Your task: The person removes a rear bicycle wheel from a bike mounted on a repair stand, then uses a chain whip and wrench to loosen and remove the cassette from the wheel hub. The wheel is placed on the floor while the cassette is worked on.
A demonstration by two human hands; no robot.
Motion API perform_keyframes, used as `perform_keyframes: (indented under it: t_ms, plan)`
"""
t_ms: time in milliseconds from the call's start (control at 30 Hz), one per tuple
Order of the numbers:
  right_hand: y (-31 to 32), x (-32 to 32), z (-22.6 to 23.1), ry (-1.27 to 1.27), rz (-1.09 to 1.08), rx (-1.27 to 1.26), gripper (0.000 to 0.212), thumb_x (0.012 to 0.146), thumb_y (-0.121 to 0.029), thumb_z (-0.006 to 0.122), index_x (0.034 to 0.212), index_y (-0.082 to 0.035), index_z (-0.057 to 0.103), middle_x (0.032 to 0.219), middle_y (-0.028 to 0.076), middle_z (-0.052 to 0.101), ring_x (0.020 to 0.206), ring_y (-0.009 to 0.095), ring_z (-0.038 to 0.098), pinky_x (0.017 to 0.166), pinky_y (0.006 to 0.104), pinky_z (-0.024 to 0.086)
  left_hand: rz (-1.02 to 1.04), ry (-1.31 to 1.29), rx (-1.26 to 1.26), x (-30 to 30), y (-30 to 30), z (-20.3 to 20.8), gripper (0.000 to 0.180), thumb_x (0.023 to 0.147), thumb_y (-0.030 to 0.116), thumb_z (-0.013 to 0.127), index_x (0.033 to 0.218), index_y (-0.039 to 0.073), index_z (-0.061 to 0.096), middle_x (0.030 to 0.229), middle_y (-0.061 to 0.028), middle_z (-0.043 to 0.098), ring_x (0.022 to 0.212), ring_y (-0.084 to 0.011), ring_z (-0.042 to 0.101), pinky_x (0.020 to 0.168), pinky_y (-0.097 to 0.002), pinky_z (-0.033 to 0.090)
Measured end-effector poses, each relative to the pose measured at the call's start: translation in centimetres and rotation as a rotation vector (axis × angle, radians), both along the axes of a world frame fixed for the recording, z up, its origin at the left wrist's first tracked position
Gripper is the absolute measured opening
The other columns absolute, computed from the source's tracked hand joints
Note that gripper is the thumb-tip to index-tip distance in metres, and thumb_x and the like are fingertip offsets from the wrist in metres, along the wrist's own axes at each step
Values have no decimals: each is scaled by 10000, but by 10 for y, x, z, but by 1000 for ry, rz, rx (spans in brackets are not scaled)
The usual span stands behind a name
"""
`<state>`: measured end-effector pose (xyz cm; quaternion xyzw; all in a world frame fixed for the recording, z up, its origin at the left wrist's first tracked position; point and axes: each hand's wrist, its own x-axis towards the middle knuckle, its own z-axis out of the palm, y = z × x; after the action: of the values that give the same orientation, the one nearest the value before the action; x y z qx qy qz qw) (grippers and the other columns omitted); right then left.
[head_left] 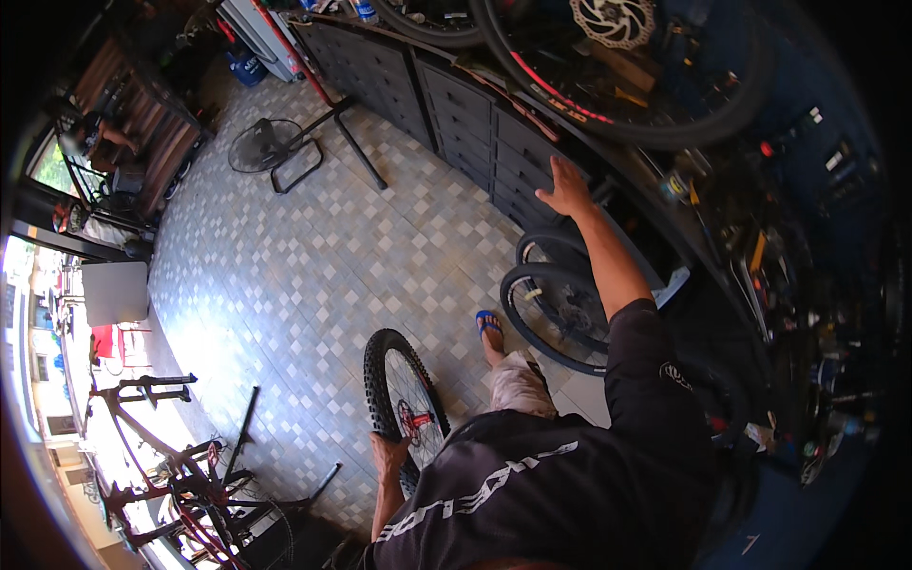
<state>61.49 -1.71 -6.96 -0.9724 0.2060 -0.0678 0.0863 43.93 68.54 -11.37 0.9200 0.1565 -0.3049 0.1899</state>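
At the lower edge of the frame, the person wears a dark shirt point(589, 503) with pale lettering across it and light patterned shorts point(521, 385). Left of the torso, at bottom centre, the left hand point(388, 451) grasps the knobby tyre of a bicycle wheel with a red hub point(380, 394); the wheel stands tilted just beside the person's body. A foot in a blue sandal point(485, 321) rests on the tiled floor point(313, 313) near it.

Right of centre, two more wheels point(506, 304) stand against each other, under the outstretched right arm. That arm reaches toward the upper right, and the right hand point(569, 193) is empty, its fingers extended and thumb apart, near the edge of a workbench with dark drawers point(465, 119). On the bench top, at upper right, lies a larger-looking wheel point(665, 135) with a disc rotor point(613, 21), tools scattered farther right.

At lower left a dark and red bicycle frame point(180, 465) is partly lost in glare. Farther off, a fan point(261, 145) stands beside a stand's dark legs point(361, 152), and a blue container point(247, 69) sits at upper left, where another person point(114, 133) is seated.
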Motion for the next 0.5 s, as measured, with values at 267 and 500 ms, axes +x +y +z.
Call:
perform_keyframes:
  t_ms: [267,500]
  plan:
    - [-78,140,-44,-155,-143,71,1052,857,-658,715,1605,-50,293,1559,288,439,1456,448,411,1203,490,352,131,57,67,54,-66,-11,875,707,324,834,1344,-52,367,1343,-322,510,1255,-507,527,1044,-557,461]
    - [-100,209,-60,-365,3,118,852,860,-641,734,1472,-79,547,1546,200,502,1439,403,452,1186,495,364,140,12,77,85,-94,-20,812,703,275,837,1292,-30,368,1259,-323,525,1206,-517,534,1017,-568,464]
